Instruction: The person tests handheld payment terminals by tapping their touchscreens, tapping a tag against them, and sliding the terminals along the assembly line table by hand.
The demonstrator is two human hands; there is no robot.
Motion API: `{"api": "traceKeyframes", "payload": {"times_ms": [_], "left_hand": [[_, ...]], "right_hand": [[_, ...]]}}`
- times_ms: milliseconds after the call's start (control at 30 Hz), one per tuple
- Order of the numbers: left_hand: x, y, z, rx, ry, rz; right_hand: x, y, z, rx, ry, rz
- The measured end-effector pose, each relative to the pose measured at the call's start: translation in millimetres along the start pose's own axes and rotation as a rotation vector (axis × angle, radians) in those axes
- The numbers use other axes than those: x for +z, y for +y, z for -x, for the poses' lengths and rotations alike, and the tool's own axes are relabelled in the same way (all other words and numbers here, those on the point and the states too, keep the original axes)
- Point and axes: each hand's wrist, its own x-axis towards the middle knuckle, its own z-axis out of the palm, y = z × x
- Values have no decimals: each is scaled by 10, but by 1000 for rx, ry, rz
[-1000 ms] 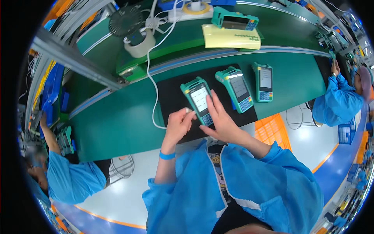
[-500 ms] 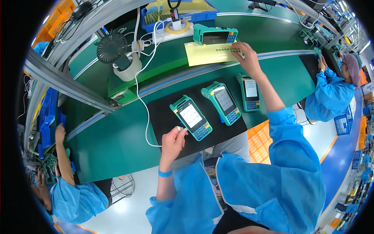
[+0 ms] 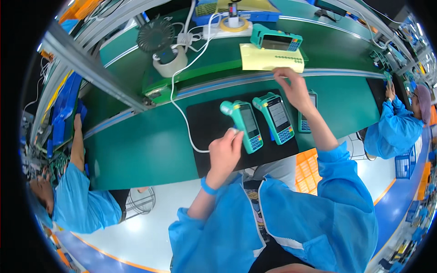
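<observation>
Two grips: left grip pinched tight on white cable end, beside near green terminal; right grip bent-fingered near yellow sheet, can't tell if closed or holding anything. Terminal on black mat, another terminal right of it; mat on green desk.
</observation>
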Motion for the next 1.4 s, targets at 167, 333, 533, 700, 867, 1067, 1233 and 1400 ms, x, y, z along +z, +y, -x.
{"api": "traceKeyframes", "payload": {"times_ms": [167,333,533,700,867,1067,1233,1400], "left_hand": [[155,146,-154,59,5,-203],[283,165,-214,120,22,-294],[316,174,-230,118,12,-312],[254,141,-196,99,-1,-290],[-73,-143,-60,-59,-159,10],[-204,-480,93,-332,-298,243],[-218,-471,96,-276,-268,208],[-167,-553,108,-248,-275,148]], "right_hand": [[393,-495,74,106,-427,-260],[643,-632,-63,-57,-451,-2],[771,-679,-61,-43,-482,143],[786,-798,95,-40,-326,97],[680,-843,596,-9,-117,-93],[776,-997,1359,-104,-206,4],[866,-1013,1379,-49,-246,13],[861,-933,1378,-35,-247,51]]}}
